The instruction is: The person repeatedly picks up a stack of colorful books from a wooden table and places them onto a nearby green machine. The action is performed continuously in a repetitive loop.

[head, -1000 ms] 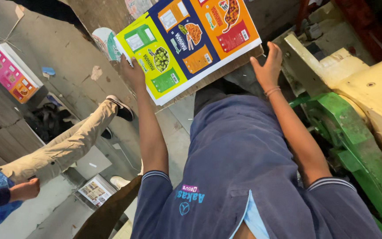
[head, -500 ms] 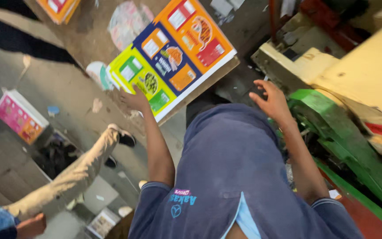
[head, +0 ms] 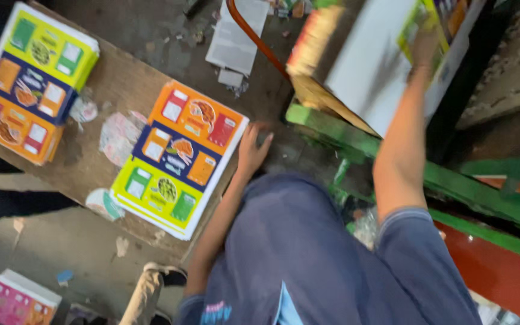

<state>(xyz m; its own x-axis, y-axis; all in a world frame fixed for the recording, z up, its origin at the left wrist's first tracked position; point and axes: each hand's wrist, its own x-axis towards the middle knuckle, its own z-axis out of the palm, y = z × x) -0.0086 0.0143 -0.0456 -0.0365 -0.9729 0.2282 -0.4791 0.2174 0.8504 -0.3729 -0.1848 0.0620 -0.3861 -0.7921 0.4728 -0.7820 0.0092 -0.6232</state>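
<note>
your left hand (head: 253, 146) lies flat with fingers spread on the right edge of a stack of printed sheets (head: 179, 159), banded orange, blue and yellow-green, on a worn wooden board (head: 115, 84). your right hand (head: 424, 47), raised and blurred, is against a large printed sheet (head: 380, 66) above a green machine frame (head: 356, 141); you cannot tell its grip. a second stack (head: 34, 81) sits well left of your left hand.

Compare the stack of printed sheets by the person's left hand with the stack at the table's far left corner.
The near stack lies orange end up, its edge touched by the left hand; the corner stack lies yellow-green end up, untouched. Both share orange, blue and yellow-green panels on the wooden table.
</note>
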